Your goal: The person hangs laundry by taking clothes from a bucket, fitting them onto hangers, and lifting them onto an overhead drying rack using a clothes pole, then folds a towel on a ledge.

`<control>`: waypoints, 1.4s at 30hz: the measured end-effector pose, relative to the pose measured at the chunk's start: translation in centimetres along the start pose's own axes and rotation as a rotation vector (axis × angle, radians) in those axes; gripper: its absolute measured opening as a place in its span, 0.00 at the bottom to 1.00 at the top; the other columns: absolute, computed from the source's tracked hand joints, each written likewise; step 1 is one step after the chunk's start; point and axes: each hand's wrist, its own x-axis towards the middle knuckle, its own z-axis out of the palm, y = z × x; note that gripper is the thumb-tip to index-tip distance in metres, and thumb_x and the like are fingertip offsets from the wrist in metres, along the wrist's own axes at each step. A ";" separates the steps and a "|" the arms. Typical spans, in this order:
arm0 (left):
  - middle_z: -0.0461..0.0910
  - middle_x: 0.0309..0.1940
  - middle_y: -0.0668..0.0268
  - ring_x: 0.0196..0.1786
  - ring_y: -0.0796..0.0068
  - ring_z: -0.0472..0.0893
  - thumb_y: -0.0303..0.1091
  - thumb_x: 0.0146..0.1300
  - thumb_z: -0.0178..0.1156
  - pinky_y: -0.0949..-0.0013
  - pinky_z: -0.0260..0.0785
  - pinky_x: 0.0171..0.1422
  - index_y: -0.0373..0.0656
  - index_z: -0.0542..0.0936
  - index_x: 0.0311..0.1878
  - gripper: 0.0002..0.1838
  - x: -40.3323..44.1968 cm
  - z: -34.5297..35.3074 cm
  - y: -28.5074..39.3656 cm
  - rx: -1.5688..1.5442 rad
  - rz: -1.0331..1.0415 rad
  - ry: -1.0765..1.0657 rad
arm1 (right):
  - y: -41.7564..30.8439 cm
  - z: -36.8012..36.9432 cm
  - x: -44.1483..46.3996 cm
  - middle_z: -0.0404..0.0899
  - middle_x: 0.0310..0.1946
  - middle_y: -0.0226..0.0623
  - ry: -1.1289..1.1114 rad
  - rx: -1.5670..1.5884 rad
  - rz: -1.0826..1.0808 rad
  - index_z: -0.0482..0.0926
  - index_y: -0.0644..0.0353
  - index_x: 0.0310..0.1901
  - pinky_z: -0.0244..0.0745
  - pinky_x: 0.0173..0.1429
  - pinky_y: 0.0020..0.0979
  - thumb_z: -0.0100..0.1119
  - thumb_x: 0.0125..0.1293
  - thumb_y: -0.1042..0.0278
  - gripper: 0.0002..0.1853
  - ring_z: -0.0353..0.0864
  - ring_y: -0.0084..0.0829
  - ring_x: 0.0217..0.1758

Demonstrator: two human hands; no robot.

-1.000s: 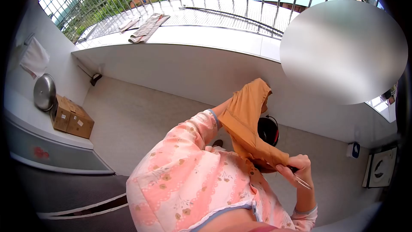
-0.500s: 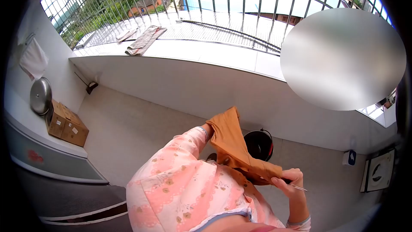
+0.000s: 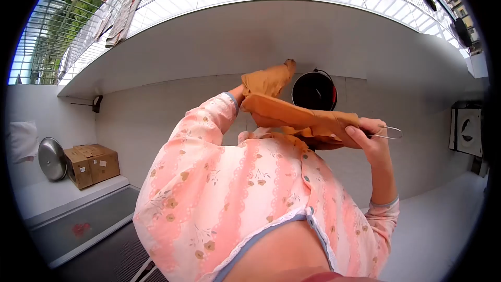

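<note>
An orange-brown garment [image 3: 302,117] stretches across in front of my body, between my two arms. My right hand [image 3: 369,134] pinches its right end, together with a hanger whose bare metal hook [image 3: 390,132] sticks out to the right. The left forearm goes into the cloth, and my left hand is hidden inside it; a flap of the fabric covers it and points up toward the wall. Just beyond the garment, a black bucket [image 3: 314,92] stands on the floor.
A cardboard box [image 3: 91,164] and a round metal lid [image 3: 52,159] are at the left. A folded cloth [image 3: 124,20] lies on the ledge by the window bars. At the far right is a white appliance [image 3: 467,131]. A white towel [image 3: 22,141] hangs on the left wall.
The view has tilted down and turned. The garment is now spread more level, with its left part folded up over my left hand. My right hand still holds its end and the hanger.
</note>
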 end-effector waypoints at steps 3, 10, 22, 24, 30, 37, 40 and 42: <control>0.78 0.48 0.67 0.49 0.77 0.77 0.41 0.62 0.65 0.70 0.72 0.53 0.46 0.75 0.55 0.20 -1.2 1.0 -0.1 0.001 -0.042 -0.043 | 3.3 -0.9 -0.6 0.76 0.23 0.22 0.138 0.081 0.113 0.82 0.68 0.34 0.62 0.29 0.20 0.61 0.64 0.72 0.07 0.68 0.13 0.26; 0.78 0.51 0.67 0.52 0.78 0.77 0.40 0.63 0.65 0.71 0.73 0.56 0.47 0.75 0.58 0.22 -2.4 0.8 4.1 0.087 0.063 -0.054 | 8.3 -3.7 -3.3 0.84 0.38 0.31 0.488 0.570 0.245 0.82 0.65 0.45 0.75 0.44 0.21 0.60 0.66 0.68 0.11 0.80 0.18 0.38; 0.76 0.57 0.63 0.58 0.76 0.76 0.30 0.69 0.55 0.68 0.67 0.66 0.35 0.72 0.62 0.20 -7.9 -4.4 16.0 0.201 0.076 -0.073 | 10.7 -6.8 -9.7 0.83 0.42 0.35 0.854 0.839 0.160 0.79 0.64 0.48 0.77 0.50 0.25 0.57 0.68 0.68 0.11 0.82 0.25 0.43; 0.80 0.51 0.59 0.56 0.72 0.79 0.29 0.68 0.56 0.65 0.70 0.65 0.34 0.73 0.60 0.18 -8.2 -5.7 18.8 0.054 0.289 0.209 | 11.0 -6.9 -11.1 0.83 0.42 0.36 0.879 0.840 0.118 0.80 0.64 0.47 0.77 0.50 0.25 0.58 0.67 0.68 0.11 0.82 0.25 0.44; 0.82 0.42 0.62 0.46 0.63 0.82 0.36 0.68 0.54 0.61 0.74 0.56 0.39 0.74 0.53 0.15 -4.3 0.5 18.5 -0.611 0.625 0.460 | 11.3 -7.6 -12.8 0.79 0.49 0.40 0.756 0.752 -0.014 0.76 0.67 0.51 0.76 0.56 0.33 0.58 0.66 0.68 0.15 0.80 0.30 0.51; 0.83 0.45 0.63 0.45 0.74 0.82 0.30 0.68 0.55 0.66 0.74 0.56 0.38 0.71 0.62 0.20 -6.4 5.4 17.1 -0.137 0.800 0.236 | 11.2 -8.3 -15.7 0.77 0.53 0.44 0.898 0.711 0.029 0.72 0.69 0.55 0.77 0.56 0.36 0.53 0.67 0.66 0.19 0.78 0.36 0.54; 0.77 0.54 0.66 0.56 0.71 0.76 0.27 0.67 0.57 0.65 0.71 0.59 0.41 0.68 0.64 0.23 -5.1 4.7 16.6 -0.509 0.952 0.283 | 10.9 -7.8 -16.5 0.74 0.55 0.46 0.860 0.736 -0.023 0.71 0.69 0.57 0.77 0.57 0.39 0.53 0.66 0.66 0.21 0.76 0.37 0.57; 0.76 0.54 0.66 0.54 0.72 0.76 0.27 0.66 0.57 0.67 0.71 0.58 0.42 0.68 0.64 0.23 -2.0 3.2 11.1 -0.910 0.424 0.169 | 10.9 -7.7 -16.2 0.75 0.55 0.44 0.951 0.743 -0.021 0.71 0.68 0.57 0.77 0.57 0.39 0.53 0.67 0.65 0.21 0.77 0.37 0.57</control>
